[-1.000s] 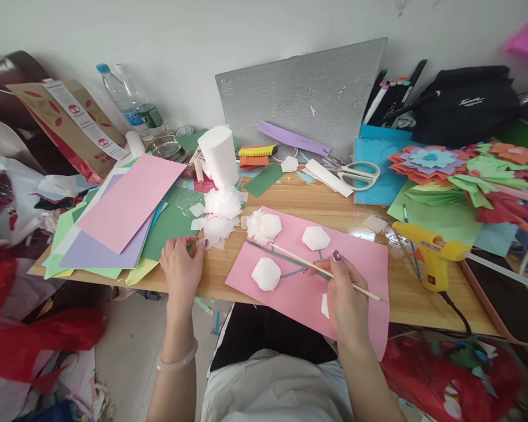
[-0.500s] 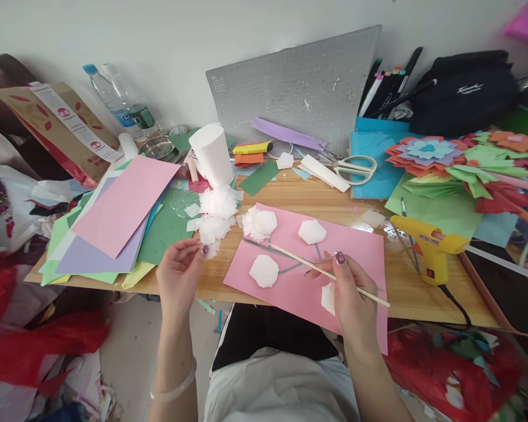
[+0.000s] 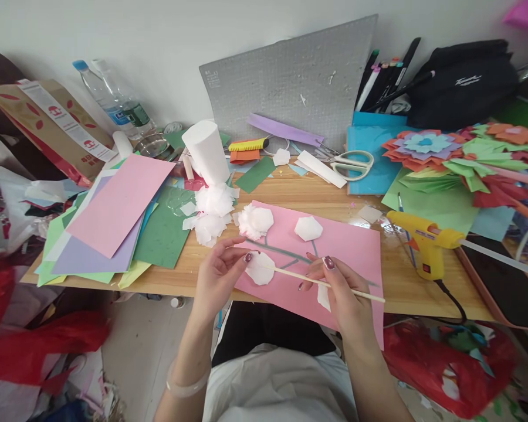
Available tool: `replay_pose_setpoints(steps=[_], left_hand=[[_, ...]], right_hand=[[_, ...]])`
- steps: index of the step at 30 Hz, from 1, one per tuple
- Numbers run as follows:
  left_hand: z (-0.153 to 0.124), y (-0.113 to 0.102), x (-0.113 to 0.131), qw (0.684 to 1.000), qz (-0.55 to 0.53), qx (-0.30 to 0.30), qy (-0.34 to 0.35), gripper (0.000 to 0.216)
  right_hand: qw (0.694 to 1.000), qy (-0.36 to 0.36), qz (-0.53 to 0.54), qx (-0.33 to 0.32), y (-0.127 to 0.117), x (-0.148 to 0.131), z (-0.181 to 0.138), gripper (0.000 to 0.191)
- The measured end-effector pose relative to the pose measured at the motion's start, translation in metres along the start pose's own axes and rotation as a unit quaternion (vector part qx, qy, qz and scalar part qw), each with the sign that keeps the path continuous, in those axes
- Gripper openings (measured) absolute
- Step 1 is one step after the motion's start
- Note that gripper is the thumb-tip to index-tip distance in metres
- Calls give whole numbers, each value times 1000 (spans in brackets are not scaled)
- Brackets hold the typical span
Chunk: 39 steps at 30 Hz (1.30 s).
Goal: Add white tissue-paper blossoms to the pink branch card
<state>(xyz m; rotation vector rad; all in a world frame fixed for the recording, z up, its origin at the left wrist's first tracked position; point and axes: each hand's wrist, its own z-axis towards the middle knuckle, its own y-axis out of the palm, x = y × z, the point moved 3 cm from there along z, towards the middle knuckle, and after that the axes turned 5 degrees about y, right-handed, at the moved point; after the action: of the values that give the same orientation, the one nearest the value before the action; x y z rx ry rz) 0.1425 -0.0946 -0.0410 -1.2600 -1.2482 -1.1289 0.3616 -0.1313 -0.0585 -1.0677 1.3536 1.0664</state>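
My right hand (image 3: 349, 299) grips a thin wooden stick (image 3: 299, 275), its tip pointing left toward a white paper patch. My left hand (image 3: 224, 269) is closed in a pinch beside that tip, on a small white tissue paper piece that hardly stands out from the white patch (image 3: 260, 275) behind it. Both hands are over a pink sheet (image 3: 347, 246) bearing a grey branch line. On the sheet, a fluffy white tissue blossom (image 3: 254, 223) sits at upper left and another white patch (image 3: 308, 228) at upper middle. A further patch (image 3: 323, 296) is partly hidden by my right hand.
Loose white tissue squares (image 3: 209, 225) lie left of the sheet, before a white paper roll (image 3: 206, 152). Coloured papers (image 3: 118, 205) are stacked at left. Scissors (image 3: 356, 164) lie behind; a yellow glue gun (image 3: 426, 240) and phone (image 3: 506, 287) are at right.
My left hand has moved right, from beside the loose tissue to the lower-left white patch, carrying the tissue piece to the stick's tip. My right hand still holds the stick, hardly moved.
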Motion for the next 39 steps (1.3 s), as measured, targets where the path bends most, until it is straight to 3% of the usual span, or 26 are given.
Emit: replay_pose_setpoints(steps=[10,18,31,39], left_hand=[[-4,11,2,998,-26,-60,-10,43],[0,5,-6,998,-52,-20,-9,42],[-5,4,-8,993,-105,-48,-20,39],[-5,9,-6,994,-96,-36,-30,43]], right_hand=[[998,-9,54,5,-1,1,1,36],[999,-15,40,9,-5,0,-2,38],[998,2,54,-14,-6,6,-4,34],[998,-1,54,-24,-6,1,-4,37]])
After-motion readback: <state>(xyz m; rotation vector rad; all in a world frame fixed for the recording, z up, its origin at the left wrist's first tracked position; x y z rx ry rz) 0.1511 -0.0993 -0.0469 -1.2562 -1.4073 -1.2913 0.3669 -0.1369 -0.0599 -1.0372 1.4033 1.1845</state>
